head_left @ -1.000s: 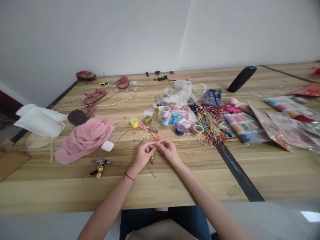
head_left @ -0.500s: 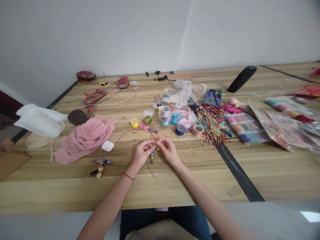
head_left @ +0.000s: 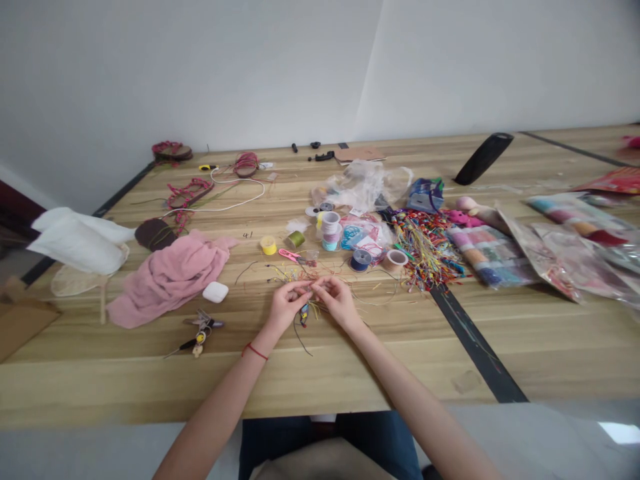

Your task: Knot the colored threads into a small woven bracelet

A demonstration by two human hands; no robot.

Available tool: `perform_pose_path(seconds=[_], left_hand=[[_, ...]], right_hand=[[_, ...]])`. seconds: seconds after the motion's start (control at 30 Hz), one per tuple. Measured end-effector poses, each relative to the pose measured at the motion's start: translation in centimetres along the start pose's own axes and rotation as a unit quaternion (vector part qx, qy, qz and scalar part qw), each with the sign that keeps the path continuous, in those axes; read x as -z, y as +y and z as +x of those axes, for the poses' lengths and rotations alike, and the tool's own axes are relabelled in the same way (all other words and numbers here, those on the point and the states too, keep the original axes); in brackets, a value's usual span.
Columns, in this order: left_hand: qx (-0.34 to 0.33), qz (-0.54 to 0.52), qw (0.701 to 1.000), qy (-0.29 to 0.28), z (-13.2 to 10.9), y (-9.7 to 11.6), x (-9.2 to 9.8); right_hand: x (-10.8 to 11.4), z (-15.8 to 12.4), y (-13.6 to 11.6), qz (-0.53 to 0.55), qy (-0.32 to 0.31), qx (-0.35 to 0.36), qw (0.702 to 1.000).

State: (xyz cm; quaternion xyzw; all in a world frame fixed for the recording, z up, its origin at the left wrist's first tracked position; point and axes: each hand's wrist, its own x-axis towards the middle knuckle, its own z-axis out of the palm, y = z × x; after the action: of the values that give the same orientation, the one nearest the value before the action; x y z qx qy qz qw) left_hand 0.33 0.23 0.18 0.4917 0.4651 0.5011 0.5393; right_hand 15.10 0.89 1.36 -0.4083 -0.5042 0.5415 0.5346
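My left hand (head_left: 289, 303) and my right hand (head_left: 336, 300) meet fingertip to fingertip over the wooden table (head_left: 320, 383). Both are closed in a pinch on thin cord, its strands too fine to follow between the fingers. Below the fingers hangs or lies a small blue and yellow beaded piece (head_left: 304, 315), with a dark cord end (head_left: 303, 341) trailing toward me. Just beyond the hands are loose cord pieces (head_left: 280, 273) and pink thread snips (head_left: 289, 255). Yellow (head_left: 269, 246), green (head_left: 295, 240) and dark blue (head_left: 361, 261) thread spools stand behind them.
On the left lie a pink cloth (head_left: 173, 280), a white earbud case (head_left: 215, 292) and keys (head_left: 200, 333). A heap of colourful braided cords (head_left: 430, 250), bagged supplies (head_left: 493, 257) and a black cylinder (head_left: 483, 159) occupy the right. Plastic bags (head_left: 365, 187) sit at the back.
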Motion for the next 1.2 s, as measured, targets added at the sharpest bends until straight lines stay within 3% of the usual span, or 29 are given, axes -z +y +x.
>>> perform_pose_path(seconds=[0.37, 0.73, 1.2], left_hand=[[-0.019, 0.025, 1.0, 0.0, 0.05, -0.37, 0.0], [-0.07, 0.111, 0.991, 0.007, -0.11, 0.04, -0.09], [-0.184, 0.235, 0.954, 0.012, -0.67, 0.32, -0.35]], right_hand=[[0.4, 0.23, 0.48, 0.069, -0.003, -0.043, 0.997], [0.47, 0.25, 0.84, 0.061, 0.004, -0.041, 0.997], [0.36, 0.29, 0.73, 0.02, 0.0, -0.048, 0.999]])
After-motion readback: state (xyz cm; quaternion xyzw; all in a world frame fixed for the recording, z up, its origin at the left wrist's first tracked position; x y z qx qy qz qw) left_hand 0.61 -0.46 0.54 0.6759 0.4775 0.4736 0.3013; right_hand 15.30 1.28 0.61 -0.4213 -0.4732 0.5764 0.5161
